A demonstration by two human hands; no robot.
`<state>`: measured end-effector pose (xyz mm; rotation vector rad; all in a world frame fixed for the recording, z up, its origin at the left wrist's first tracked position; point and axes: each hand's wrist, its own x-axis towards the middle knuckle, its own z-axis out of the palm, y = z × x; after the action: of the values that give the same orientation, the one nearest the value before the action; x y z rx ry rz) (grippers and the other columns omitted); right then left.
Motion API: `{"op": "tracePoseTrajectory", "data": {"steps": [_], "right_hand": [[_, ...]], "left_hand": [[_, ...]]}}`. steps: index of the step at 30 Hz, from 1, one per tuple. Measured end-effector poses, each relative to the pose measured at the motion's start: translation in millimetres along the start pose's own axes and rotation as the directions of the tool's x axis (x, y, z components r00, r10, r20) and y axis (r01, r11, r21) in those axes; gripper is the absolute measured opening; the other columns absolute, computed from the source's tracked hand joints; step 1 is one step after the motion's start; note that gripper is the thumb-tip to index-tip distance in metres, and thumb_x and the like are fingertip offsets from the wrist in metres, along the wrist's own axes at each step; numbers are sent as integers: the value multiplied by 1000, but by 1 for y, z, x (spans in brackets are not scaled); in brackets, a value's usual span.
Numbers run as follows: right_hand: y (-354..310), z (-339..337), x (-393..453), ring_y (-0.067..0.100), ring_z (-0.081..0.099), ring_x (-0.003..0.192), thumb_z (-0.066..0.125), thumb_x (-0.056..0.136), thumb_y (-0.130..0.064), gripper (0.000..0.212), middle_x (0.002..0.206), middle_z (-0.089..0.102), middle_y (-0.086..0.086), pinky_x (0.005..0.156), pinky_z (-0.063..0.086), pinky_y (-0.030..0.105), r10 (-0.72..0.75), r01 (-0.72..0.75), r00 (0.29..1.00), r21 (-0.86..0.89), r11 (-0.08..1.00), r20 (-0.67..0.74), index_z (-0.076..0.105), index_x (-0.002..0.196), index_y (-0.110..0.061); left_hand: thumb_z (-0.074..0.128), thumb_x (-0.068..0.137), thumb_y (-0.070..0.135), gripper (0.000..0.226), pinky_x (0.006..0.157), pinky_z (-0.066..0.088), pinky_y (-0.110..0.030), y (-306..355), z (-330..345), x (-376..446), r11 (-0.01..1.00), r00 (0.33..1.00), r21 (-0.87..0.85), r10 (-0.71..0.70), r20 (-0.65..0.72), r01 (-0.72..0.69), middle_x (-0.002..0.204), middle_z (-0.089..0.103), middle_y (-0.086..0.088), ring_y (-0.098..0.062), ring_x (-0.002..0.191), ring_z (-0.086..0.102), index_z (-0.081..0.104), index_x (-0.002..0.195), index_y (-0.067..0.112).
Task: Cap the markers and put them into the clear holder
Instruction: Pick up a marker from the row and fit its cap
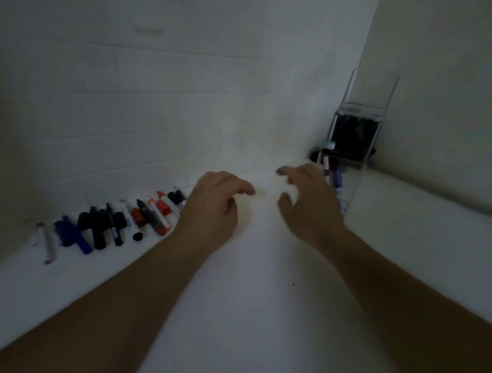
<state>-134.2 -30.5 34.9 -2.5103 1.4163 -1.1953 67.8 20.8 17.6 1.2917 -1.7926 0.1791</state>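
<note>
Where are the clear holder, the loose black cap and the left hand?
clear holder (pixel 357 173): head view, on its front wall's upper edge.
loose black cap (pixel 137 236): head view, on the cap's middle.
left hand (pixel 213 210): head view, on the back of the hand.

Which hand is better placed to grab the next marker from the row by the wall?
Probably the left hand: empty, beside the row of markers. The right hand, also empty, hovers by the clear holder.

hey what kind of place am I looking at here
Probably an office or classroom supply corner, though that is a guess. A white ledge meets white walls, loose markers lie in a row, and a clear holder stands in the corner.
</note>
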Motion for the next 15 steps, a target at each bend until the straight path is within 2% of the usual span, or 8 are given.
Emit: {"op": "tracePoseTrajectory", "data": {"steps": [2,4,7,10,13,15], "right_hand": [[-19,29,-2,4,48,89,63,89,-16,42,116,57,-3,88,47,26,-71,58,987,93,994,145,61,129,-24],[-34,53,-1,5,49,87,64,90,-20,43,119,59,-2,92,48,27,-128,69,943,195,978,308,61,132,-25],[-56,76,7,16,53,108,62,91,-26,54,134,53,2,99,42,27,-183,77,842,224,972,508,49,144,-27],[-75,80,18,28,46,125,59,90,-22,57,141,48,7,106,36,33,-212,89,771,228,969,601,46,146,-27],[-82,80,24,30,46,122,58,88,-14,37,130,50,11,106,33,31,-242,116,704,228,967,667,60,123,-23],[-81,81,24,29,52,113,57,87,-27,26,119,51,9,98,41,33,-240,103,707,238,966,666,64,111,-20]], "left_hand": [[43,62,-19,63,88,31,-23,-10,-18,6,994,994,67,-84,-72,88,103,66,0,-22,103,54,73,100,21],[43,58,-21,66,86,34,-27,-22,-39,10,972,977,143,-165,-137,184,105,65,-2,-26,105,53,73,100,20],[42,62,-22,68,88,44,-36,-47,-72,11,902,933,254,-310,-184,350,105,62,1,-27,107,52,71,104,23],[40,65,-19,68,86,53,-44,-69,-89,10,824,872,288,-445,-206,488,103,62,6,-26,105,54,67,102,32],[42,68,-16,65,78,58,-44,-78,-89,9,781,821,256,-531,-208,570,102,60,8,-23,102,55,65,101,35],[42,71,-13,61,77,58,-45,-81,-86,7,770,810,253,-551,-202,586,102,60,8,-23,100,57,65,100,35]]}}
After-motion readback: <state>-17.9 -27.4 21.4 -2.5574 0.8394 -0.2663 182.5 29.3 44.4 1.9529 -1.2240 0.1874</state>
